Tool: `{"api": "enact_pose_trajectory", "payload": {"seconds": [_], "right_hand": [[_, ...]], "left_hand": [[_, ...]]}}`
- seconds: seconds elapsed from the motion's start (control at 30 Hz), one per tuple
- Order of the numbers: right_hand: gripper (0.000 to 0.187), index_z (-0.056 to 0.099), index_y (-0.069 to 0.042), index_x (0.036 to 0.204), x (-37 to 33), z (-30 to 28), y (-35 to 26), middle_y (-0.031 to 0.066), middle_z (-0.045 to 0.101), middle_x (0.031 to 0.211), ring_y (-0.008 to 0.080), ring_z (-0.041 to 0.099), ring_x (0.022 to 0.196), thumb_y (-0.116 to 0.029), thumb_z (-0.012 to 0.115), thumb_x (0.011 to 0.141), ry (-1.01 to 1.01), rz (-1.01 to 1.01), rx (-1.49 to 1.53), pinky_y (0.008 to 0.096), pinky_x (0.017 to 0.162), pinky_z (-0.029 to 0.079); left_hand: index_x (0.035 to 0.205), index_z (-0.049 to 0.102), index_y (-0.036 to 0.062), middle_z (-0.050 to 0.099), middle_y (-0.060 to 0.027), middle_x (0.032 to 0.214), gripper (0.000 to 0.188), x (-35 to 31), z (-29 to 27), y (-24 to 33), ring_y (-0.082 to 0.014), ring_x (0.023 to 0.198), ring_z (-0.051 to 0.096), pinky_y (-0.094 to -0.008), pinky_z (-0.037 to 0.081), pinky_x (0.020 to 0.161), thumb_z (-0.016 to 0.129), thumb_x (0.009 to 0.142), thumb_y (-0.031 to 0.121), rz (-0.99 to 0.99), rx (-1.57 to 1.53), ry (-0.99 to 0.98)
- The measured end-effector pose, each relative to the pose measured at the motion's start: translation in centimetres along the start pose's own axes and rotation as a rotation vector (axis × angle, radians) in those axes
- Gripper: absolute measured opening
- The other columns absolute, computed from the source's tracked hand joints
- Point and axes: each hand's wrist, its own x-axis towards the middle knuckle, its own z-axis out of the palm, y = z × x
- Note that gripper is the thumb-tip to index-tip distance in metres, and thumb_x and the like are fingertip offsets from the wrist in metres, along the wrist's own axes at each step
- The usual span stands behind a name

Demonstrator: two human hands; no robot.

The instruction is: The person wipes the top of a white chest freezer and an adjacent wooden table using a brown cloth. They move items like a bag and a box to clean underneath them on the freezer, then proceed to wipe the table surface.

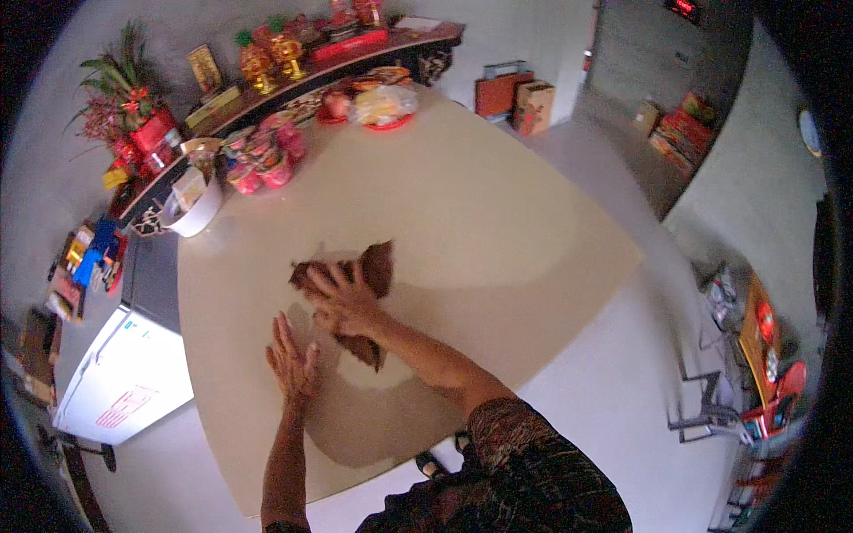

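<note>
A crumpled dark brown cloth (378, 266) lies on the beige table (498, 213), left of its middle. My right hand (342, 298) rests on the cloth with its fingers spread, covering the cloth's middle; parts of it stick out above and below the hand. Just left and nearer to me is my left hand (293, 360), open and holding nothing, its fingers stretched away from me. Whether the left palm touches the tabletop I cannot tell.
Along the table's far left stand a white tub (197, 209), pink-wrapped cups (258, 164) and a red plate with a plastic bag (386, 107). Behind them runs a dark carved shelf (435, 40) with ornaments. A white cabinet (124, 377) stands left; a folding chair (711, 409) stands right.
</note>
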Motion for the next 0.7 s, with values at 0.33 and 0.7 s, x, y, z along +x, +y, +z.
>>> {"api": "enact_pose_trajectory", "payload": {"seconds": [0.33, 0.7], "right_hand": [[0.053, 0.052, -0.028, 0.13, -16.2, -11.6, -7.2, 0.0089, 0.036, 0.146, 0.0354, 0.034, 0.13, -0.044, 0.063, 0.081, 0.054, -0.104, -0.091, 0.063, 0.101, 0.025], [0.049, 0.043, -0.045, 0.136, -28.3, -21.7, 10.8, -0.0018, 0.029, 0.15, 0.0317, 0.028, 0.132, -0.044, 0.048, 0.087, -0.057, 0.566, -0.624, 0.0633, 0.105, 0.013]], "left_hand": [[0.146, 0.03, 0.0219, 0.029, -0.0151, 0.149, 0.062, 0.0, 1.7, -2.1, -0.0346, 0.137, 0.026, -0.0616, 0.019, 0.106, 0.044, 0.093, 0.05, 0.137, 0.426, -0.07], [0.143, 0.034, 0.0222, 0.032, -0.0141, 0.148, 0.071, 0.2, 2.1, -0.5, -0.0346, 0.137, 0.027, -0.0603, 0.023, 0.105, 0.053, 0.086, 0.059, 0.096, 0.45, -0.075]]}}
